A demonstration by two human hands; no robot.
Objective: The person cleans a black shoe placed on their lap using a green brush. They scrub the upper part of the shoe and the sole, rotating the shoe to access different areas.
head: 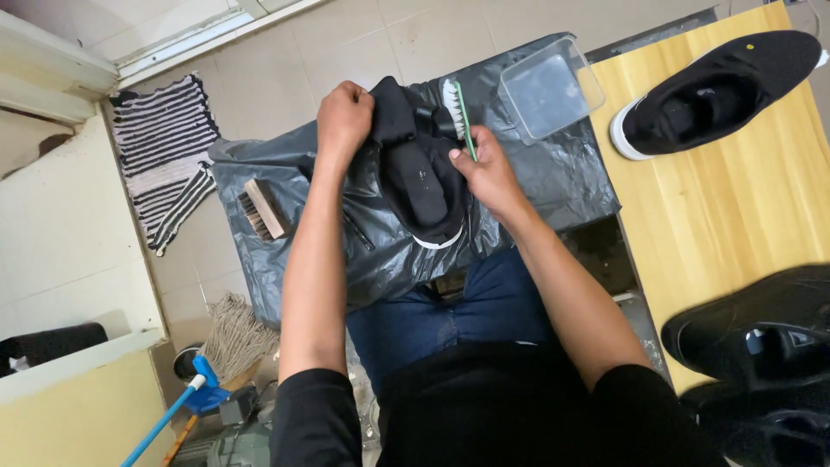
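- Wooden scrub brush [262, 208] lies bristles-sideways on the black plastic sheet [562, 182], left of the hands.
- Left hand [343, 117] has its grip closed around the black sneaker [419, 173], held over the sheet, above the lap.
- Right hand [486, 169] pinches a green toothbrush [456, 112], bristles at the sneaker's collar.
- Clear plastic tub [546, 86] sits close behind; a wide stroke could knock it.
- Matching sneaker [718, 91] rests on the wooden table [718, 216].

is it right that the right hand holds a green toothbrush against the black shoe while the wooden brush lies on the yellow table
Not quite. In the head view the wooden brush lies on the black plastic sheet, not the yellow table. The right hand does hold the green toothbrush against the black shoe.
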